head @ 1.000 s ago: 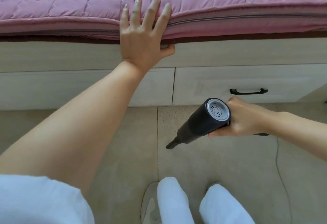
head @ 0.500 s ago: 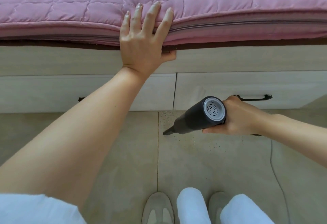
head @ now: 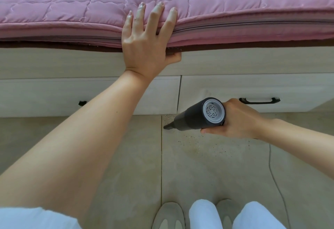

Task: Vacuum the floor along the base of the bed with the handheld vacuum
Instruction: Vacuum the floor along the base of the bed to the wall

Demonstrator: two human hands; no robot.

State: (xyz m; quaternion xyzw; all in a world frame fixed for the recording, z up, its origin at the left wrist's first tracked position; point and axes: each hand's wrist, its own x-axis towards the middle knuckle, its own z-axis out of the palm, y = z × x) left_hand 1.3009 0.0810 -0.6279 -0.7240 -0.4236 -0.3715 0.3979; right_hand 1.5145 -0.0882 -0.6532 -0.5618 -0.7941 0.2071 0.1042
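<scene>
The right hand [head: 238, 120] has a full closed grip around the rear of the black handheld vacuum [head: 197, 115], its grey vented end cap facing up toward the camera and its narrow nozzle [head: 167, 126] angled down and to the left, the tip at or just above the floor [head: 126, 156] beside a tile joint [head: 161, 156] and near the foot of the bed base [head: 235, 91]. The left hand [head: 146, 42] holds nothing; it lies flat and spread over the edge of the pink quilted mattress [head: 235, 2], thumb tucked under the lip, apparently as a brace while the person leans in. Dark crumbs [head: 191, 138] are scattered on the tile below and right of the nozzle, with a few more in the corner where floor meets the drawer front. To do this pass well, I would keep the tip low and nearly touching the tile, draw it slowly along the seam under the drawers, then sweep back over the loose scatter to the right rather than skipping past it. The thin cord [head: 271, 165] trailing behind the wrist should stay clear of the slippers [head: 169, 216], and the nozzle should stay clear of the black drawer handle [head: 259, 100].
</scene>
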